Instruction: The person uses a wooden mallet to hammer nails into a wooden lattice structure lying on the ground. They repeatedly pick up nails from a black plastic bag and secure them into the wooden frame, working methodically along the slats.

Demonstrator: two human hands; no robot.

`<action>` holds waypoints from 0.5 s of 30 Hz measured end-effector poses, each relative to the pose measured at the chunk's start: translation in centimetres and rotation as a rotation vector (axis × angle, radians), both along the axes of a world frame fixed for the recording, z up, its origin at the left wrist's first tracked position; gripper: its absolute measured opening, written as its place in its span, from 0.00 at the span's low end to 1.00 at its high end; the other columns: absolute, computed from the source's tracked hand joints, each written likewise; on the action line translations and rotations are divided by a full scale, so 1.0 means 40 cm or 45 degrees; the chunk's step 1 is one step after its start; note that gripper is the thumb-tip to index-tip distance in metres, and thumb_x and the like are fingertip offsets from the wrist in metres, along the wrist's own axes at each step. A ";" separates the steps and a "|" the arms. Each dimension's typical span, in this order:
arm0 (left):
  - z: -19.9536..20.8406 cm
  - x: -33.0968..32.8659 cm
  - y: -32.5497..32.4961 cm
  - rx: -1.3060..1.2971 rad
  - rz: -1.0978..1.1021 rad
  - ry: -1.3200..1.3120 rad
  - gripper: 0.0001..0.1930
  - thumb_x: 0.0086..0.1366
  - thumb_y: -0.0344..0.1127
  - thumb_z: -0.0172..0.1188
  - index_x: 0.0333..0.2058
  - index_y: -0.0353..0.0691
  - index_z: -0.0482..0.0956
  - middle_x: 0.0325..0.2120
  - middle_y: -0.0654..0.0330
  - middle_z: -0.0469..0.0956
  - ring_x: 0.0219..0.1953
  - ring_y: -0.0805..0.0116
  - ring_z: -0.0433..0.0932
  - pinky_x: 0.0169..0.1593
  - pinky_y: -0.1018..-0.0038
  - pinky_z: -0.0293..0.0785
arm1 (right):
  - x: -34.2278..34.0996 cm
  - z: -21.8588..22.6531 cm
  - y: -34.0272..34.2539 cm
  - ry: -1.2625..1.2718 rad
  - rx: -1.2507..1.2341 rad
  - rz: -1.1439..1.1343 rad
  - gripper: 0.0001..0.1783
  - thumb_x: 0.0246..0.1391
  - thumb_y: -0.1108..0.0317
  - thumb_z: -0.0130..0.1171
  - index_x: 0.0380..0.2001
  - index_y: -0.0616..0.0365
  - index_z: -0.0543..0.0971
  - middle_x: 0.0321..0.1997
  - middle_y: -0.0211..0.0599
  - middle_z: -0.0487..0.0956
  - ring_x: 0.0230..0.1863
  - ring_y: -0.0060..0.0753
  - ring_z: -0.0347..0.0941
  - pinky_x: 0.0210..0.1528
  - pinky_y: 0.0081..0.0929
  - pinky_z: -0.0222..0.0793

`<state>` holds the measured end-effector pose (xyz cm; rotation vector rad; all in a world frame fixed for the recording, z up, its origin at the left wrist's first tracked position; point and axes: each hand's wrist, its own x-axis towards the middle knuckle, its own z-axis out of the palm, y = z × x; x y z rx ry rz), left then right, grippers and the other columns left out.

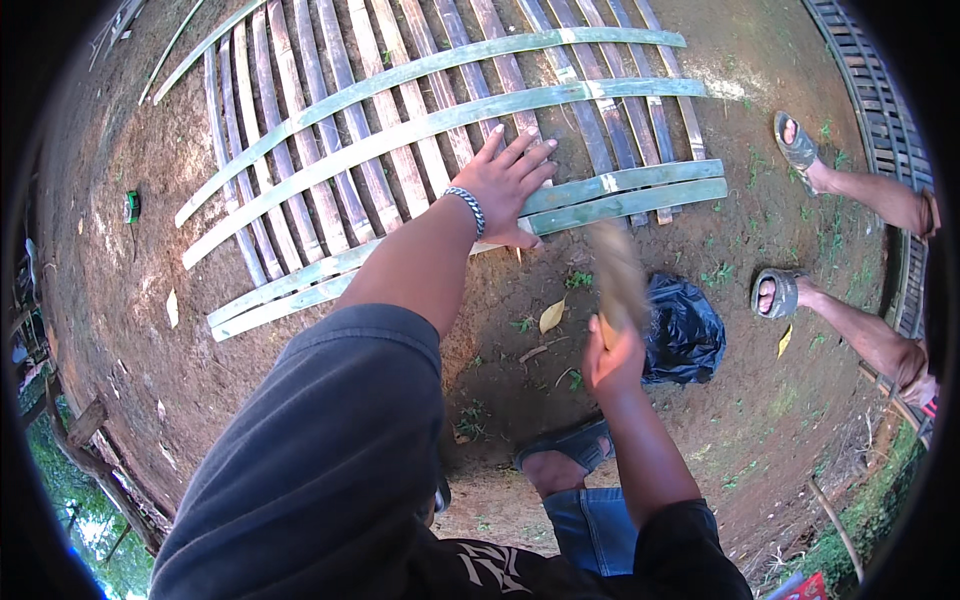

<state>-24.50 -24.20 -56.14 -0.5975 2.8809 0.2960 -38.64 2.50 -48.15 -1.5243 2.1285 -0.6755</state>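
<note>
A panel of split bamboo (400, 125) lies on the ground, its long green strips crossing over many brownish slats. My left hand (503, 185), with a chain bracelet at the wrist, presses down with fingers spread across the slats, beside the pair of green strips (620, 195) along the near edge. To the right, my right hand (613, 360) is closed around the light wooden handle of a tool (618, 268). Motion smears its upper part, so I cannot tell its exact kind. It rises just short of the near green strips.
A black plastic bag (684, 330) sits on the dirt beside my right hand. Another person's sandalled feet (778, 292) are at the right, near a second slatted panel (885, 110). A small green tape measure (132, 207) lies at the left.
</note>
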 end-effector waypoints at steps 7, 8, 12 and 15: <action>0.003 0.017 -0.007 0.022 0.020 0.045 0.59 0.52 0.81 0.59 0.74 0.46 0.60 0.78 0.57 0.49 0.80 0.52 0.45 0.79 0.45 0.38 | 0.005 0.015 -0.010 -0.022 0.069 -0.033 0.28 0.62 0.71 0.60 0.65 0.64 0.69 0.51 0.58 0.83 0.50 0.63 0.82 0.52 0.50 0.79; 0.001 0.019 -0.006 0.028 0.022 0.049 0.59 0.52 0.81 0.59 0.73 0.46 0.61 0.78 0.57 0.49 0.80 0.52 0.45 0.79 0.45 0.38 | 0.014 0.030 -0.010 -0.064 0.026 -0.052 0.28 0.62 0.71 0.60 0.64 0.64 0.69 0.50 0.58 0.83 0.50 0.64 0.82 0.52 0.50 0.79; 0.005 0.010 -0.003 0.031 0.000 0.019 0.59 0.53 0.81 0.59 0.74 0.46 0.60 0.78 0.56 0.49 0.80 0.52 0.45 0.79 0.45 0.38 | 0.007 -0.017 -0.003 -0.024 0.380 -0.058 0.24 0.63 0.70 0.60 0.61 0.63 0.72 0.47 0.56 0.84 0.47 0.65 0.82 0.50 0.50 0.79; 0.002 -0.001 -0.002 0.037 0.002 0.039 0.59 0.53 0.81 0.59 0.74 0.46 0.60 0.78 0.57 0.49 0.80 0.52 0.45 0.79 0.45 0.38 | -0.003 -0.041 0.003 0.023 0.426 -0.101 0.21 0.64 0.70 0.59 0.59 0.57 0.73 0.48 0.57 0.83 0.47 0.67 0.81 0.50 0.52 0.79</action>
